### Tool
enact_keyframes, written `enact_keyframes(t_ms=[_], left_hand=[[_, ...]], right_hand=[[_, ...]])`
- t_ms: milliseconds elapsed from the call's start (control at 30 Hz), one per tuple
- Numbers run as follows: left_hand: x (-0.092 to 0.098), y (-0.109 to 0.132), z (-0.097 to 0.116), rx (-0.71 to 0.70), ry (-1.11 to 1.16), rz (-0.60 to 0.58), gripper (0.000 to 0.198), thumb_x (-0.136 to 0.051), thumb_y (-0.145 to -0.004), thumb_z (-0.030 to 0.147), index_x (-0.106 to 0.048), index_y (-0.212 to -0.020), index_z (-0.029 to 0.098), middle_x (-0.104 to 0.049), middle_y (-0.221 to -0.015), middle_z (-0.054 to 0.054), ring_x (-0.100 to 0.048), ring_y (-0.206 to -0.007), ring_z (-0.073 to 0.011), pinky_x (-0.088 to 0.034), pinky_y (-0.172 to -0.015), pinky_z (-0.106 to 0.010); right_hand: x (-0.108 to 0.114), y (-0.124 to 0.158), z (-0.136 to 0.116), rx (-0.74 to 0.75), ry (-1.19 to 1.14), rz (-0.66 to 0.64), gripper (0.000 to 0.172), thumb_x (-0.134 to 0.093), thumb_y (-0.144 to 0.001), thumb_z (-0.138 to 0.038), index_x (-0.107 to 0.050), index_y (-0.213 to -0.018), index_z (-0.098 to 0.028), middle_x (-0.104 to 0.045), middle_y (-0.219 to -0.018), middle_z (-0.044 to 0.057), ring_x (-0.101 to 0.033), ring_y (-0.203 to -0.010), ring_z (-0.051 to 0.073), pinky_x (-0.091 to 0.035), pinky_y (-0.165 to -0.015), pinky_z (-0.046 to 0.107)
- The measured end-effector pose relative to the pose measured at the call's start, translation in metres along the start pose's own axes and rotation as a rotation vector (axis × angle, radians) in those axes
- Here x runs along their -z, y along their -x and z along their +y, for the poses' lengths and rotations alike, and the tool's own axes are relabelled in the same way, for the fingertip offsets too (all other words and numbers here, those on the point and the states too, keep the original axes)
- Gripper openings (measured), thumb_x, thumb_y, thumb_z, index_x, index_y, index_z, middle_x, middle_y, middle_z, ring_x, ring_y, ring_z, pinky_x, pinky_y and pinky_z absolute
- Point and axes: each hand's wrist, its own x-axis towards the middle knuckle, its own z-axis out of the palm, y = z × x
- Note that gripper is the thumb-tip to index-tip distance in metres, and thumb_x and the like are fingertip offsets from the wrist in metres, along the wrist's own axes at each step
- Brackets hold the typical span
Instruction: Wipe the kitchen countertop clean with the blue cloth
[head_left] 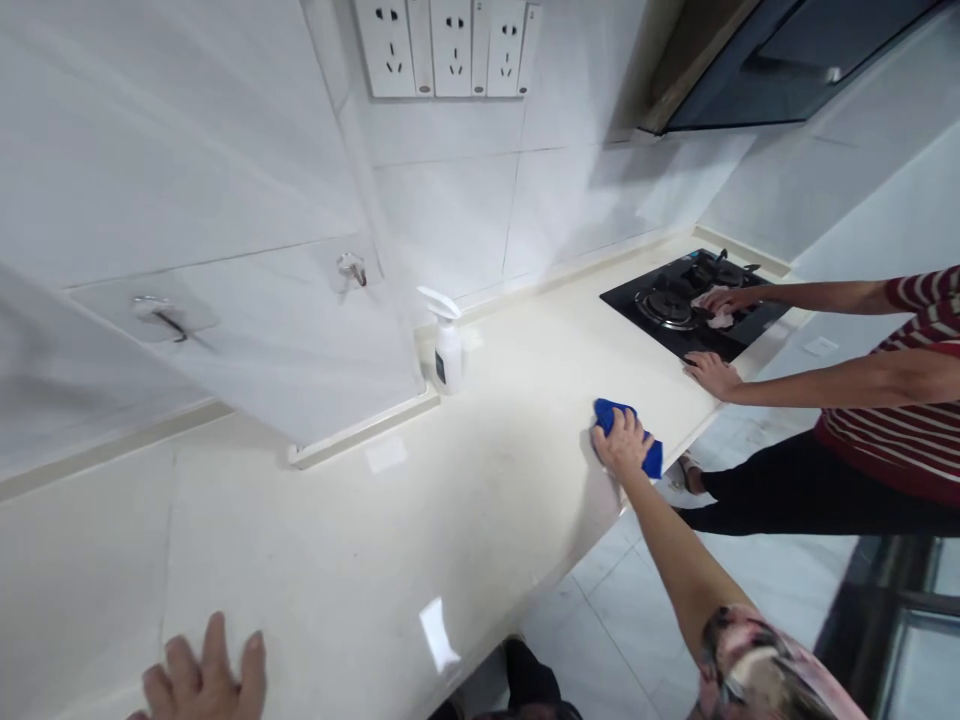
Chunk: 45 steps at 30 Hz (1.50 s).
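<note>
My right hand (622, 443) presses down on a blue cloth (652, 460) near the front edge of the cream countertop (487, 470). Its fingers rest over the cloth, which sticks out on both sides. At the lower left, my left hand (206, 675) lies on the counter with its fingers spread and nothing under them that I can see. A white spray bottle (448, 355) stands upright against the wall corner, well away from both hands.
Beyond my right hand, a co-worker in a striped top (892, 390) leans on the counter and holds a pale cloth (718, 312) on the black gas stove (630, 292). Wall sockets (454, 50) and hooks (351, 268) are on the tiled wall. A dark range hood (750, 70) hangs above the stove.
</note>
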Motion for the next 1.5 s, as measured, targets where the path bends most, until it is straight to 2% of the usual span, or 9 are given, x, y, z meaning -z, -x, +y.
enact_keyframes(t_ms=[200,367,467,600,733,900,1133,1267,1500], left_hand=[[0.003,0.005,0.011,0.046,0.09,-0.032,0.083,-0.013,-0.095,0.066,-0.032,-0.158,0.016,-0.024,-0.169,-0.027,-0.011,-0.16,-0.0464,-0.014,-0.126,-0.071],[0.001,0.008,0.007,0.086,0.074,-0.027,0.078,-0.015,-0.097,0.063,-0.031,-0.159,0.019,-0.023,-0.171,-0.024,-0.013,-0.16,-0.0469,-0.013,-0.128,-0.069],[0.0,0.01,0.004,0.07,0.055,-0.007,0.074,-0.016,-0.099,0.059,-0.032,-0.159,0.018,-0.024,-0.171,-0.024,-0.014,-0.16,-0.0458,-0.014,-0.128,-0.068],[0.0,0.012,0.001,0.057,0.052,-0.003,0.07,-0.019,-0.1,0.056,-0.032,-0.159,0.019,-0.025,-0.171,-0.023,-0.015,-0.16,-0.0451,-0.017,-0.128,-0.067],[-0.002,0.012,-0.001,0.073,0.051,-0.003,0.07,-0.021,-0.1,0.055,-0.032,-0.159,0.02,-0.026,-0.171,-0.022,-0.015,-0.16,-0.0448,-0.015,-0.129,-0.066],[-0.007,0.014,-0.005,0.07,0.075,0.008,0.069,-0.024,-0.099,0.054,-0.033,-0.158,0.02,-0.026,-0.171,-0.02,-0.014,-0.161,-0.0426,-0.015,-0.129,-0.065],[-0.013,0.014,-0.007,0.072,0.069,0.039,0.066,-0.027,-0.099,0.051,-0.037,-0.157,0.019,-0.029,-0.171,-0.02,-0.01,-0.162,-0.0397,-0.015,-0.129,-0.065],[-0.015,0.015,-0.008,0.052,0.062,0.032,0.067,-0.03,-0.099,0.051,-0.035,-0.157,0.019,-0.028,-0.171,-0.02,-0.01,-0.162,-0.0404,-0.016,-0.129,-0.065],[-0.016,0.016,-0.009,0.055,0.047,0.014,0.068,-0.03,-0.098,0.051,-0.036,-0.157,0.019,-0.028,-0.171,-0.02,-0.009,-0.162,-0.0412,-0.015,-0.129,-0.066]], right_hand=[[-0.047,0.053,-0.149,0.371,-0.054,-0.104,0.069,-0.059,-0.094,-0.034,-0.041,-0.157,-0.011,-0.035,-0.165,0.022,-0.028,-0.149,0.039,-0.014,-0.121,0.066],[-0.071,0.155,-0.282,0.688,-0.136,-0.28,0.078,-0.066,-0.09,-0.039,-0.04,-0.157,-0.009,-0.032,-0.166,0.023,-0.025,-0.151,0.045,-0.006,-0.122,0.072],[-0.066,0.229,-0.335,0.906,-0.187,-0.443,0.085,-0.068,-0.088,-0.045,-0.037,-0.158,-0.009,-0.028,-0.168,0.024,-0.022,-0.153,0.047,-0.003,-0.123,0.074],[-0.053,0.309,-0.335,1.275,-0.306,-0.613,0.081,-0.061,-0.091,-0.054,-0.038,-0.159,-0.016,-0.028,-0.17,0.017,-0.02,-0.156,0.042,-0.004,-0.126,0.071],[-0.055,0.314,-0.27,1.523,-0.363,-0.636,0.078,-0.053,-0.091,-0.059,-0.033,-0.162,-0.034,-0.033,-0.169,0.002,-0.028,-0.156,0.035,-0.01,-0.13,0.063],[-0.068,0.221,-0.214,1.076,-0.247,-0.298,0.071,-0.055,-0.086,-0.042,-0.045,-0.156,-0.035,-0.046,-0.161,0.007,-0.046,-0.144,0.039,-0.03,-0.121,0.064],[-0.101,0.13,-0.273,0.197,-0.534,0.057,0.061,-0.034,-0.094,-0.047,-0.058,-0.141,-0.017,-0.064,-0.136,0.02,-0.059,-0.123,0.041,-0.044,-0.103,0.064],[-0.125,0.131,-0.319,0.165,-0.616,0.112,0.068,-0.022,-0.097,-0.041,-0.038,-0.156,-0.013,-0.057,-0.141,0.022,-0.057,-0.129,0.035,-0.051,-0.101,0.054],[-0.135,0.164,-0.365,0.35,-0.421,0.235,0.069,-0.036,-0.096,-0.035,-0.03,-0.159,-0.006,-0.037,-0.155,0.033,-0.046,-0.139,0.047,-0.049,-0.098,0.066]])
